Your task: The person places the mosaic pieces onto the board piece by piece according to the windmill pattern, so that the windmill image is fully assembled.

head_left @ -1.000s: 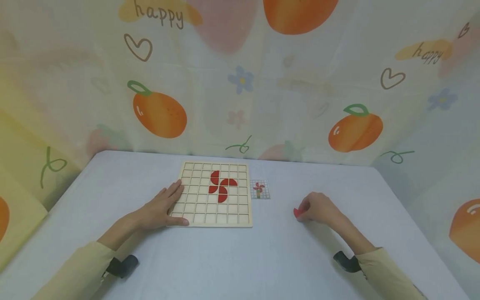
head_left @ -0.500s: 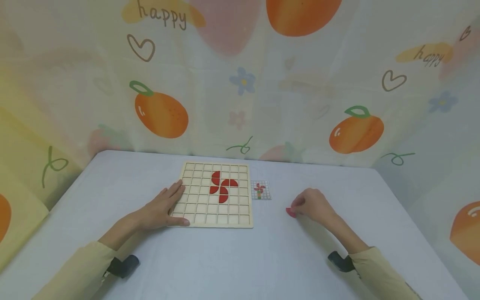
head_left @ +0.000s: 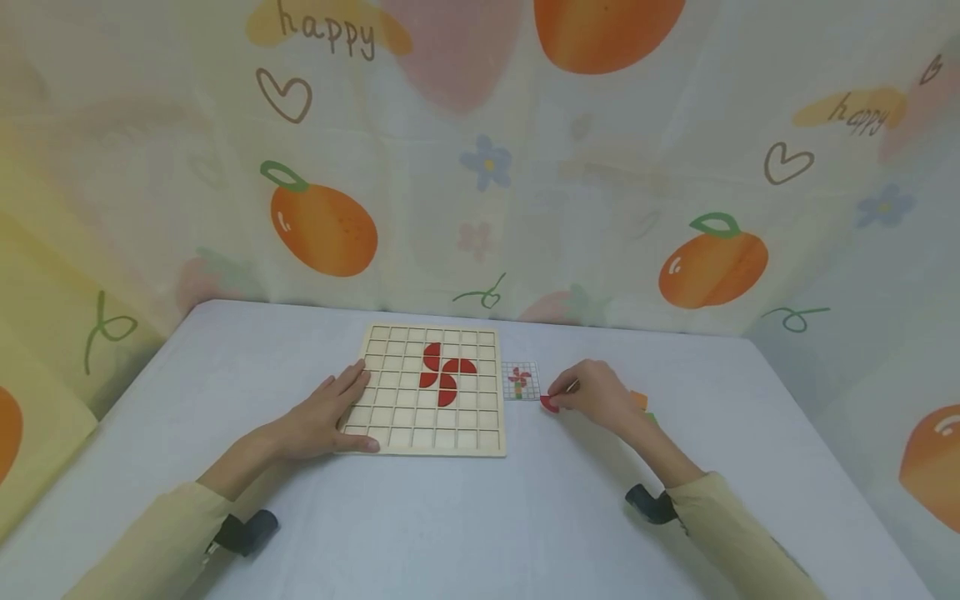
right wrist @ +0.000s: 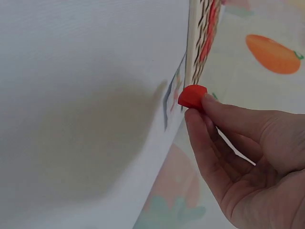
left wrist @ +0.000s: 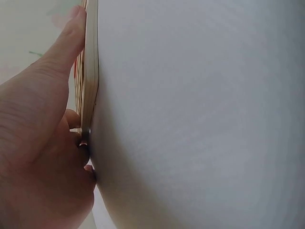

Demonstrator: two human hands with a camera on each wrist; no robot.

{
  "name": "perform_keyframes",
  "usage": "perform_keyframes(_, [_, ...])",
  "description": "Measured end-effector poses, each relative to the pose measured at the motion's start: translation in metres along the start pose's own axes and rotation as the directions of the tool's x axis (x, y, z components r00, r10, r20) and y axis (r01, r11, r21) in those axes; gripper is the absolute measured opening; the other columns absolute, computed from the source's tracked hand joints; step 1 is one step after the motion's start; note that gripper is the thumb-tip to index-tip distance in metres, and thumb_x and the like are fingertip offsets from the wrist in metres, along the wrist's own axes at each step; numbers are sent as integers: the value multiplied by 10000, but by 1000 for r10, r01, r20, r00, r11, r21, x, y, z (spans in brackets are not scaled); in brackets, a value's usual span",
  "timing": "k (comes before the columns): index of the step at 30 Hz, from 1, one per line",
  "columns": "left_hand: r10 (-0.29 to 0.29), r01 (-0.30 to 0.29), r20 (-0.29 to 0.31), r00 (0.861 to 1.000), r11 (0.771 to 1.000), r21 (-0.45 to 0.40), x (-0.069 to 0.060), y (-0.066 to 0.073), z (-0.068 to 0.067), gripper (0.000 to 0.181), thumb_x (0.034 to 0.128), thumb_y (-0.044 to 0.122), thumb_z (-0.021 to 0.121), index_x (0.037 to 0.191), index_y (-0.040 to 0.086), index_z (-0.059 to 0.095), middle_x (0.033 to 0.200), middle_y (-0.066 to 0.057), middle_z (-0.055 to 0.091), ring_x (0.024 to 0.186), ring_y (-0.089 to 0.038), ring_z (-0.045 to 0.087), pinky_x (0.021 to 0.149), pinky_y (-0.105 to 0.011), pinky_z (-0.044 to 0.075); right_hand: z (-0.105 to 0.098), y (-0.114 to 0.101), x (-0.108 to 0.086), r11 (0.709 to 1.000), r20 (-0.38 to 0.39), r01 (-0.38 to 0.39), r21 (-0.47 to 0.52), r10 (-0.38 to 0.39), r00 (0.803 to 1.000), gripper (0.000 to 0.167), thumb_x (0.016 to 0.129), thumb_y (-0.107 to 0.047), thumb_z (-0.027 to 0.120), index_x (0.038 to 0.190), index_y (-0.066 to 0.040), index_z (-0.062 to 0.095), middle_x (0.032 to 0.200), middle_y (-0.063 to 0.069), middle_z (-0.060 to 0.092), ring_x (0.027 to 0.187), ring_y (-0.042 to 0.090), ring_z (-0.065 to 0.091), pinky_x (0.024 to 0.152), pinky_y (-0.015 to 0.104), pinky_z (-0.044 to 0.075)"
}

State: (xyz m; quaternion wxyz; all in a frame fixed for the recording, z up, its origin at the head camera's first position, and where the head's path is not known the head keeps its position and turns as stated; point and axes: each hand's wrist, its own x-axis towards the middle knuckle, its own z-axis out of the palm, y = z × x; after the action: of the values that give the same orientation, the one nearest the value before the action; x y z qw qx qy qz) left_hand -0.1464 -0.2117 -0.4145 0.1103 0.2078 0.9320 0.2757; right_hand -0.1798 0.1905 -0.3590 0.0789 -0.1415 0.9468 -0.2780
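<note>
In the head view a wooden grid board (head_left: 467,437) lies left of centre on the table. Red quarter-circle pieces (head_left: 447,397) sit in its cells, forming a pinwheel. My left hand (head_left: 318,417) rests along the board's left edge, its thumb lying over the near left corner. Between thumb and fingertips my right hand (head_left: 596,396) pinches another red quarter-circle piece (right wrist: 193,97), held above the table just right of a small pattern card (head_left: 521,381). That card, beside the board, pictures a red pinwheel on a stem in a grid.
An orange piece (head_left: 640,400) and a green piece (head_left: 651,417) show partly behind my right forearm, which hides the rest of them. A white cloth covers the table (head_left: 420,525). Behind it hangs a curtain (head_left: 585,167) printed with fruit.
My right hand has moved left with the red quarter-circle piece, coming near the card. The orange and green pieces have come into sight behind it. My left hand has stayed on the board.
</note>
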Motion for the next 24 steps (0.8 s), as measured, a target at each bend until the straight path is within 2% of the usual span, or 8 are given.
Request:
perform_keyframes(7, [-13,13,7,1000,1000,0,0,0,1,1177,755,602,749,1532,-61,164,1622,-219,54,1480,-416,58,1184,-583,61,3,-12,13,997,-6,65,30,-65,998,81,829,-73,778,910,-71,785,855,11,727,713,138,604,625,252,526])
perform_keyframes(15, [-10,10,10,1000,1000,-5,1,4,-2,1166,759,580,757,1530,-65,166,1620,-226,54,1479,-418,55,1184,-583,59,-1,-24,25,995,-27,64,76,-62,998,102,844,-107,774,943,-86,786,894,9,734,754,153,624,648,256,534])
perform_keyframes(24, [-16,17,10,1000,1000,-14,0,1,-1,1177,756,598,751,1534,-56,158,1624,-217,42,1482,-410,46,1185,-581,58,9,-34,40,982,-19,84,170,-81,996,121,853,-94,764,957,-34,772,904,56,735,749,159,668,666,264,552])
